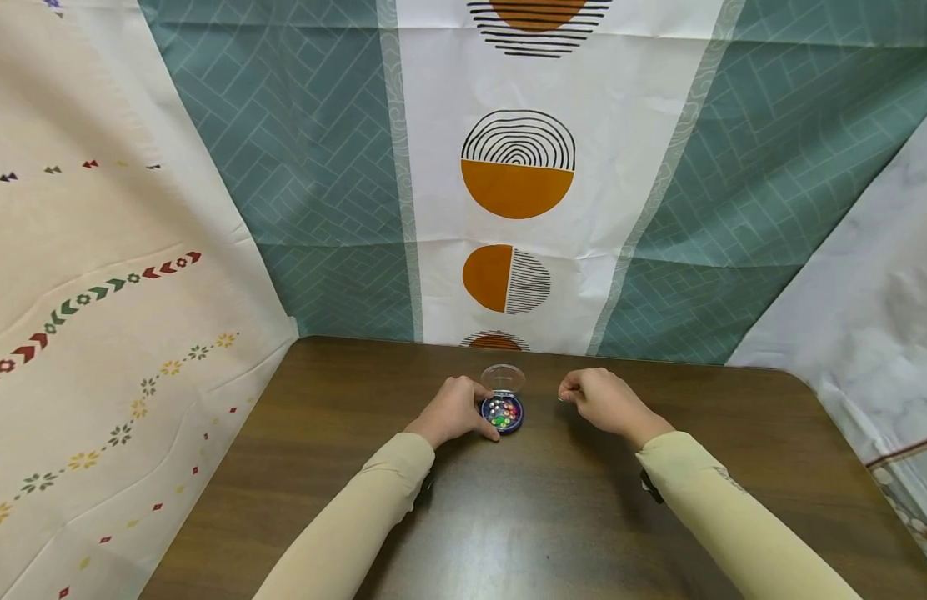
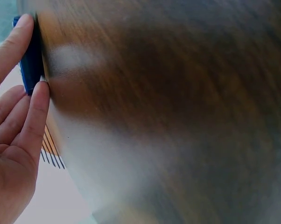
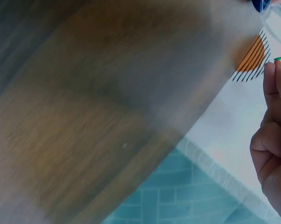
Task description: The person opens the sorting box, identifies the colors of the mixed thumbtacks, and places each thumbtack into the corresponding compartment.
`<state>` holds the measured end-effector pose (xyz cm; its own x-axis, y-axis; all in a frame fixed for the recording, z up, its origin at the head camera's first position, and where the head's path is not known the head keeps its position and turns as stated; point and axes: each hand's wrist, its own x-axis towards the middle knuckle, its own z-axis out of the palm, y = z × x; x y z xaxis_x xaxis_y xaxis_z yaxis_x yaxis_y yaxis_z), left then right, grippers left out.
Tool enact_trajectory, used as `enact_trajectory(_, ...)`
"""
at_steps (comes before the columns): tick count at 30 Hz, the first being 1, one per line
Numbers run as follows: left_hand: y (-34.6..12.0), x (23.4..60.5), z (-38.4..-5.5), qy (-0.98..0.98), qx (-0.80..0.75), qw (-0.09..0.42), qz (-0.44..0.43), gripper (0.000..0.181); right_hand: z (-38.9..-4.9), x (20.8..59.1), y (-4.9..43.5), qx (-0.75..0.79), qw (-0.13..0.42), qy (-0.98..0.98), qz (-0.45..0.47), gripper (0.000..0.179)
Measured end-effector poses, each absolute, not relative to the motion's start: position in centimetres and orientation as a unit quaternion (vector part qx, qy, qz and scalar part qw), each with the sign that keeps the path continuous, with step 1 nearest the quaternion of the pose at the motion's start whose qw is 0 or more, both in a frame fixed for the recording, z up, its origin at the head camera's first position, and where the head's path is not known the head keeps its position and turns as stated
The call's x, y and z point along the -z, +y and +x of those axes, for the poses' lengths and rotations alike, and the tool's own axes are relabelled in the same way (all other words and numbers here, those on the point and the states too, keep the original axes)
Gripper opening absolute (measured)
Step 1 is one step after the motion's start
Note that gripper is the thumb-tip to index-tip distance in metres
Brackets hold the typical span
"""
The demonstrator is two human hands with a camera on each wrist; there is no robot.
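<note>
A small round blue case (image 1: 519,424) rests on the table with its clear lid (image 1: 503,378) raised at the back. Several tiny coloured pieces (image 1: 499,421), green, red and pale, lie inside. My left hand (image 1: 453,411) holds the case at its left side, thumb at the near edge and fingers at the far one. In the left wrist view, the case (image 2: 32,60) is seen from its edge. Right of the case, my right hand (image 1: 604,402) is raised over the table. Its fingertips pinch a tiny green-topped piece (image 3: 278,59), whose lower part is mostly hidden.
The brown wooden table (image 1: 508,517) ends at the back against a hanging patterned cloth (image 1: 343,208). A cream cloth (image 1: 118,292) with printed motifs hangs along the left side, and a pale cloth (image 1: 869,292) hangs at the right.
</note>
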<state>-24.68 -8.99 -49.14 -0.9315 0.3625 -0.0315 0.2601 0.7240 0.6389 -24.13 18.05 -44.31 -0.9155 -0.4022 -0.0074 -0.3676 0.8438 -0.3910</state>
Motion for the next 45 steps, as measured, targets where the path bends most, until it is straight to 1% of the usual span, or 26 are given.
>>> enact_trajectory(11,-9.0,49.0,-24.7,0.923,-0.334,0.069,0.181,0.074,-23.8,45.1,13.5,0.19,0.04,0.951,-0.239,0.009)
enact_trajectory(20,-9.1,49.3,-24.5,0.922,-0.334,0.071,0.182,0.072,-23.2,45.6,10.5,0.175,0.051,0.94,-0.287,0.009)
enact_trajectory(25,-9.2,49.4,-24.5,0.919,-0.345,0.072,0.177,0.069,-23.3,45.7,9.8,0.169,0.054,0.938,-0.298,0.01)
enact_trajectory(39,-9.2,49.4,-24.5,0.918,-0.346,0.083,0.176,0.071,-23.4,46.2,9.5,0.166,0.068,0.938,-0.295,0.011)
enact_trajectory(45,-9.2,49.2,-24.6,0.919,-0.342,0.079,0.178,0.071,-23.5,46.1,9.8,0.168,0.062,0.94,-0.29,0.011)
